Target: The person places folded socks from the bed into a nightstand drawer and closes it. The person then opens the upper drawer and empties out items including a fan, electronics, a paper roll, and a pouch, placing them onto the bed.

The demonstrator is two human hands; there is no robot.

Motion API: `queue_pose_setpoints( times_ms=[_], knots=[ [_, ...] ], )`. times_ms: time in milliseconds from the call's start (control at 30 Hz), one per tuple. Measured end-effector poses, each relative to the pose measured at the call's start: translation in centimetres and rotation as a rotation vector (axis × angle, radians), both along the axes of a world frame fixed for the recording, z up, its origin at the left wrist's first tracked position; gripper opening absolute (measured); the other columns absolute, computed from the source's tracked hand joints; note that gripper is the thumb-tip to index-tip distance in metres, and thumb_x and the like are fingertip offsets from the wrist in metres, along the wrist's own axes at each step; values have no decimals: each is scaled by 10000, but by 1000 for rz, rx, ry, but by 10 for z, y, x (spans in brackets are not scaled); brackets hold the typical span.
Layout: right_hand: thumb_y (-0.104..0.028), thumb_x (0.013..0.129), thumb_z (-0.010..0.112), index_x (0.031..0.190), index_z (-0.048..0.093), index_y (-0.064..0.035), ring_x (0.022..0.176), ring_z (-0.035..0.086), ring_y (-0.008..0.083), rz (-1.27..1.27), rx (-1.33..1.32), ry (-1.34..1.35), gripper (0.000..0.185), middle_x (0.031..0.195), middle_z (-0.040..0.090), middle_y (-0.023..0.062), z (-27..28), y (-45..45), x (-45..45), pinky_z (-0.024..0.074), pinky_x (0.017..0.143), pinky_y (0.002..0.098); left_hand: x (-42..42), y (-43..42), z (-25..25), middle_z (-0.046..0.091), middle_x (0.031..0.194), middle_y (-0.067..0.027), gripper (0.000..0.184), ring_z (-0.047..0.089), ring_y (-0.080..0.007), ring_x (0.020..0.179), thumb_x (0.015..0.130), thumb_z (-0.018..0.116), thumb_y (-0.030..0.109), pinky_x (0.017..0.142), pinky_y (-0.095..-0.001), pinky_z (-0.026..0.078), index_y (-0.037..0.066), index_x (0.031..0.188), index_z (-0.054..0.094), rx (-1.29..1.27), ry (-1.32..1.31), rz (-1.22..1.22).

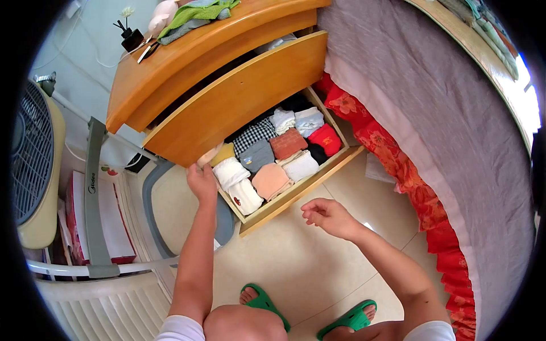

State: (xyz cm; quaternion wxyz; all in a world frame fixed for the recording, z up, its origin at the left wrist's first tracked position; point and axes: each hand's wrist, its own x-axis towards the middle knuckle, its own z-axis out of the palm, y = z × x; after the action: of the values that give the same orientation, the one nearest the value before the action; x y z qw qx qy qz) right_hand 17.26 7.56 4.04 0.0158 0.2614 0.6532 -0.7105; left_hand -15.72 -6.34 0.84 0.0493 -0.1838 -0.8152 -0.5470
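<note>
The lower drawer (248,223) of a wooden dresser stands open, filled with folded clothes in rows. My left hand (202,177) is at its left side, fingers closed at a pale pink cloth (209,156) beside a yellow folded piece (223,154). White folded items (230,173) lie just right of that hand. Peach (272,181), grey (256,155), rust-red (288,144) and bright red (325,140) pieces fill the middle and right. My right hand (328,217) hovers over the floor in front of the drawer, fingers curled, with nothing visible in it.
An upper drawer (244,94) juts out above the lower one. A fan (40,165) and a grey-rimmed basin (152,199) are at the left. The bed (421,91) with a red skirt (398,165) borders the right. Green slippers (267,307) are on the floor.
</note>
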Motion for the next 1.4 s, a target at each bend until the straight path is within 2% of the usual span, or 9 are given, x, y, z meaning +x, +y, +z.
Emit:
queue_pose_setpoints(
  times_ms=[33, 167, 333, 433, 567, 733, 1000, 1167, 1400],
  knots=[
    [-163, 987, 567, 1166, 578, 26, 903, 630, 134, -3, 17, -3, 261, 1005, 642, 63, 0, 0, 2, 516, 829, 285, -3, -1, -3, 667, 1019, -177, 302, 660, -282, 944, 863, 660, 71, 791, -339, 502, -63, 1129, 611, -127, 325, 39],
    [-119, 956, 559, 1144, 602, 33, 850, 637, 131, -24, 27, -5, 245, 928, 663, 68, 2, -2, 6, 514, 798, 286, -6, 10, 3, 683, 969, -191, 305, 646, -329, 911, 856, 693, 199, 828, -379, 473, -72, 997, 672, -67, 239, 12],
    [-139, 943, 591, 1138, 611, 28, 870, 638, 154, 12, 85, 13, 258, 949, 673, 83, -10, -7, 14, 515, 818, 296, 0, 15, 26, 688, 822, -203, 486, 649, -395, 783, 894, 612, 462, 730, -447, 498, -15, 892, 701, -417, 127, 77],
    [-159, 939, 604, 1130, 617, 26, 886, 645, 178, 37, 151, -5, 267, 967, 682, 108, 1, -8, 19, 516, 829, 309, 10, 13, 44, 676, 745, -197, 509, 639, -419, 707, 903, 581, 496, 689, -485, 501, 4, 851, 702, -676, 164, 94],
    [-182, 938, 604, 1124, 620, 27, 910, 660, 220, 91, 219, -38, 280, 989, 688, 145, 6, -12, 27, 519, 840, 333, -5, -2, 20, 683, 850, -204, 393, 647, -396, 806, 892, 629, 386, 744, -462, 503, -1, 924, 694, -704, 111, 129],
    [-199, 944, 593, 1119, 620, 26, 921, 665, 242, 141, 263, -67, 286, 990, 688, 155, 6, -14, 30, 520, 845, 345, 26, -6, 23, 609, 1169, -193, 438, 529, -347, 1155, 827, 689, 129, 950, -448, 419, -25, 1215, 559, -650, 1000, -181],
    [-183, 952, 588, 1152, 621, -2, 931, 640, 193, 192, 285, -108, 273, 998, 678, 119, 10, -20, 25, 509, 846, 320, 1, 13, 15, 590, 1266, -199, 541, 501, -334, 1229, 917, 578, 302, 1046, -501, 317, -32, 1335, 496, -1012, 653, -127],
    [-185, 941, 574, 1122, 616, 16, 945, 663, 294, 219, 331, -91, 273, 1009, 684, 175, 19, -22, 22, 522, 852, 374, -16, 22, -12, 583, 1306, -195, 565, 535, -327, 1211, 950, 511, 367, 1068, -562, 260, -16, 1364, 486, -1094, 701, -73],
    [-175, 940, 569, 1135, 612, 18, 954, 661, 306, 247, 358, -94, 278, 1021, 681, 185, 20, -20, 27, 520, 862, 380, 10, 26, 12, 498, 1418, -165, 653, 354, -277, 1390, 971, 463, 452, 1120, -594, 135, -19, 1421, 421, -1126, 524, -131]
  ],
)
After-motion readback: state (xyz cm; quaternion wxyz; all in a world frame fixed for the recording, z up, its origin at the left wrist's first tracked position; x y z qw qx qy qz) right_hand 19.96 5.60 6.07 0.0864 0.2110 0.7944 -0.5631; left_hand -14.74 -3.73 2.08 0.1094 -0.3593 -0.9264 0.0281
